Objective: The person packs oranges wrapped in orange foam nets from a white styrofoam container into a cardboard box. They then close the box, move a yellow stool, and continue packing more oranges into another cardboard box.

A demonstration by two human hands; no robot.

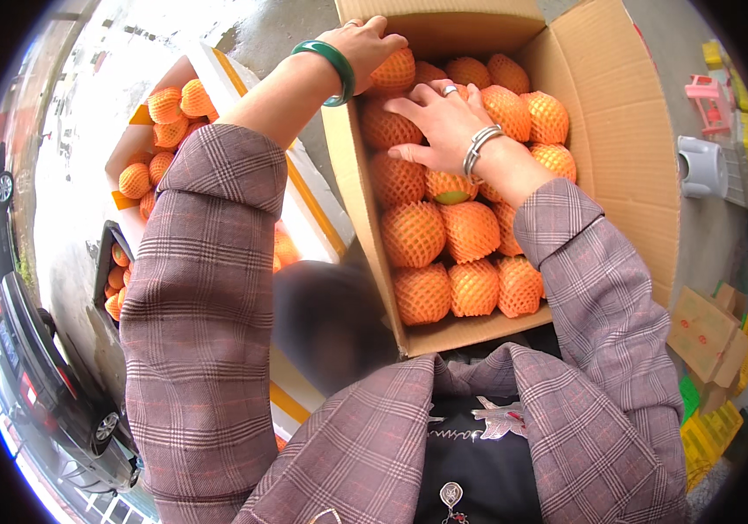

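Note:
An open cardboard box [609, 144] in front of me holds rows of round fruit in orange foam nets [413, 234]. At the box's far left corner my left hand [364, 52], with a green bangle at its wrist, has its fingers closed over a netted fruit [395, 69]. My right hand [442, 121], wearing a ring and silver bracelets, lies with spread fingers on the netted fruit in the upper middle. The fruit right under its palm is hidden. One net has a gap that shows green skin [452, 196].
Left of the box stand white foam boxes [311, 190] with yellow tape, more netted fruit [135, 180] and a dark crate [106, 245]. At the right are a grey stool [704, 167], a pink stool [708, 105], flattened cardboard [701, 331] and yellow crates [711, 439]. Cars [53, 367] stand far left.

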